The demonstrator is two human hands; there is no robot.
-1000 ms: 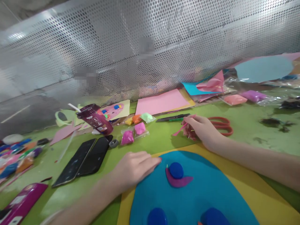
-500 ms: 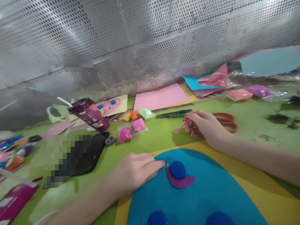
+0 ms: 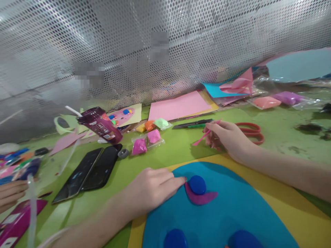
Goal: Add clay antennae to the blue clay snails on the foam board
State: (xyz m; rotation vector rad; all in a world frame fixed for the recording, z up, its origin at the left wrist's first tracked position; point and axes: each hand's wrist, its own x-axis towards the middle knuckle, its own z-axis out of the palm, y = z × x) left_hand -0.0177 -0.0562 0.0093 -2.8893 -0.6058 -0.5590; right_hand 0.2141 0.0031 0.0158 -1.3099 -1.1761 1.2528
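Note:
My left hand (image 3: 152, 187) lies on the upper edge of a large blue clay shape (image 3: 219, 213), fingers together and stretched out, fingertips touching a purple clay crescent (image 3: 200, 198) topped by a dark blue clay disc (image 3: 197, 184). The blue shape rests on a yellow sheet (image 3: 292, 210). Two more dark blue discs (image 3: 176, 238) sit near the bottom edge. My right hand (image 3: 227, 137) rests on the green table beyond the sheet, fingers closed on a thin pink clay tool (image 3: 203, 137).
Red scissors (image 3: 252, 132) lie behind my right hand, a black-green cutter (image 3: 192, 124) beside them. Bagged clay lumps (image 3: 146, 139), a dark red cup (image 3: 100, 125), two black phones (image 3: 88, 172), pink paper (image 3: 178, 106) and a perforated metal wall stand beyond. Another person's hand (image 3: 10, 194) shows at the far left.
My left hand slid right until its fingertips reached the purple crescent. Another person's hand has come into view at the left edge. My right hand stays put.

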